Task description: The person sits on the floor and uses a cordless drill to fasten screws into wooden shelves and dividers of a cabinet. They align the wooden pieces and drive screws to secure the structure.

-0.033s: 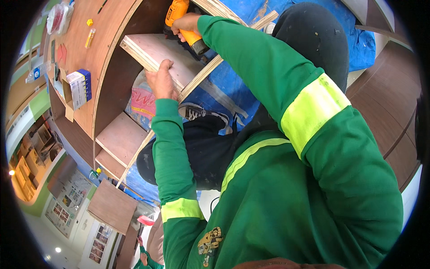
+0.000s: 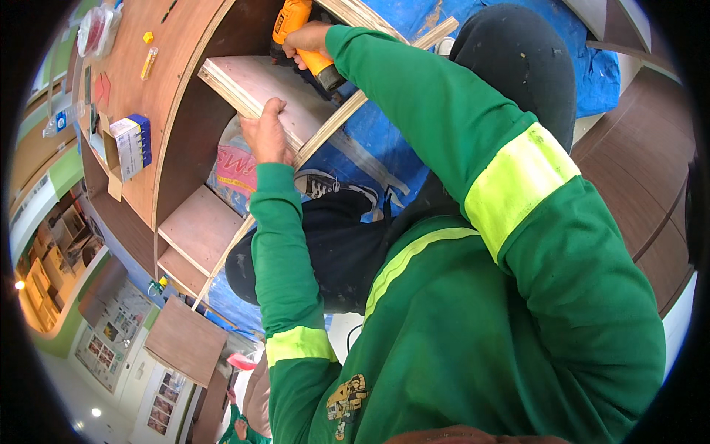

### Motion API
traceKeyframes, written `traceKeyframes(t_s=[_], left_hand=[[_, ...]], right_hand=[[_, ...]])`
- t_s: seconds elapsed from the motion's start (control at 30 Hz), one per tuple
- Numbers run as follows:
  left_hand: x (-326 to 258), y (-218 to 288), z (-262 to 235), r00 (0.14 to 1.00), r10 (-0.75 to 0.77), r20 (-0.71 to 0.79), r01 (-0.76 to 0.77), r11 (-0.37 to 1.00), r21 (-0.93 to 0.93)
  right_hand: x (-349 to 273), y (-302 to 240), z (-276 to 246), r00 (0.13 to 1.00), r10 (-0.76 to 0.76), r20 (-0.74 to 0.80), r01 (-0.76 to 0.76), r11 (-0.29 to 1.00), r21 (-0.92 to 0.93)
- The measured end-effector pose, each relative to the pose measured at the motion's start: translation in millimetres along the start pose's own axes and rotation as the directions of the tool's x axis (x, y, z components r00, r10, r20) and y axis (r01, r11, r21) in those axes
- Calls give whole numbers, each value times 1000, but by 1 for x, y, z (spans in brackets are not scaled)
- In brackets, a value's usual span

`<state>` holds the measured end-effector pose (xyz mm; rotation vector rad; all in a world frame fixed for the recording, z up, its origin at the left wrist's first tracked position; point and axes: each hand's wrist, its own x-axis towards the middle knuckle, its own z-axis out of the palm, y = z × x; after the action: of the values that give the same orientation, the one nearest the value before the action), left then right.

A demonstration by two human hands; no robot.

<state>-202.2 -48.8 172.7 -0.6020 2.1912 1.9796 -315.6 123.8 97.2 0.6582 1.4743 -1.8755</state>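
Note:
My right hand (image 2: 308, 41) is wrapped round the handle of an orange cordless drill (image 2: 290, 21). The drill's far end reaches into the shadowed inside of a curved wooden cabinet (image 2: 194, 111), so its tip is hidden. With my left hand (image 2: 265, 135) I grip the edge of a pale plywood panel (image 2: 275, 83), thumb on top and fingers curled out of sight beneath. That panel sits across the cabinet and meets a long wooden strip (image 2: 334, 124) at its near end.
On the cabinet top are an opened cardboard box (image 2: 130, 146), a small clear tube (image 2: 149, 64), a yellow cube (image 2: 149, 36) and a plastic bag (image 2: 97, 31). Blue sheeting (image 2: 384, 159) covers the floor round my legs. Another person's green sleeve (image 2: 248, 435) shows at lower left.
My hands, the drill and the panel keep their places. Only the other person at lower left has shifted slightly.

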Motion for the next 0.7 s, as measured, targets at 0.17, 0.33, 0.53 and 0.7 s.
traceKeyframes(t_s=[0.17,0.33,0.53,0.7], left_hand=[[9,-4,-2,1000,6,-4,-6,999,34],[6,-1,4,1000,30,-4,-30,1000,0],[-18,21,32,661,740,124,-390,197,899],[1,45,47,844,-124,522,-456,-680,575]], right_hand=[[-25,-11,-7,996,-91,-7,85,954,-288],[-33,-13,-13,985,-162,-66,134,940,-314],[-24,-18,-5,945,-157,-288,13,895,-447],[-20,-10,5,921,-264,-288,41,797,-602]])
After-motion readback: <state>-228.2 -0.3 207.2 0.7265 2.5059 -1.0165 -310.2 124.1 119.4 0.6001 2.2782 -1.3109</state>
